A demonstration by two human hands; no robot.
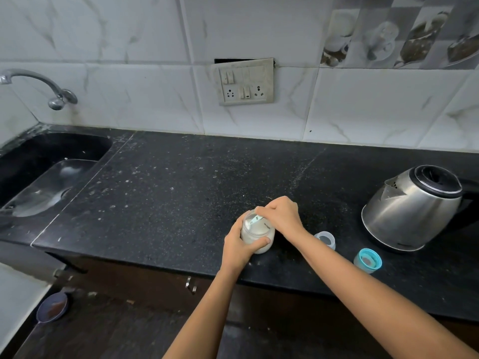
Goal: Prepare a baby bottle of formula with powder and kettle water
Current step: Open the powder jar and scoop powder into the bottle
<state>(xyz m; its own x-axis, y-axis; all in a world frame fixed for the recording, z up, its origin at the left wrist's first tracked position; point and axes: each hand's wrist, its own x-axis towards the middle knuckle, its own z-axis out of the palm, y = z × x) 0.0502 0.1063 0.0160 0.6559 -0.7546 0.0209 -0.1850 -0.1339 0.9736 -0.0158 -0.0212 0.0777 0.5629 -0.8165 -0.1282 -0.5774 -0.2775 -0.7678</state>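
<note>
Item: black speckled stone countertop (168, 193), seen from above by the head camera, with a white marble-patterned tile wall behind its back edge. Near the front edge, about midway along, stands an uncapped clear baby bottle (256, 235) with white contents, upright on the surface. Left hand (239, 246): wrapped round the bottle's side, thumb across the front of the glass, gripping it. Right hand (281, 216): just above and behind the bottle's mouth, fingers curled in a pinch on the handle of a pale blue-and-white scoop (255, 219), whose bowl end dips into the bottle's opening. The two hands are close together over the bottle. Just right of the bottle, near the front edge: a clear dome cap (325, 239), then a teal screw collar (367, 260), both resting on the countertop and apart from each other. Toward the right end: a stainless-steel electric kettle (412, 208) with a black lid rim, spout facing left. Left end: a recessed black sink (39, 187) below a chrome tap (39, 84) on the wall. On the wall, centre: a loose, tilted switch-and-socket plate (243, 81). Floor, lower left: a small blue bowl (51, 307).
</note>
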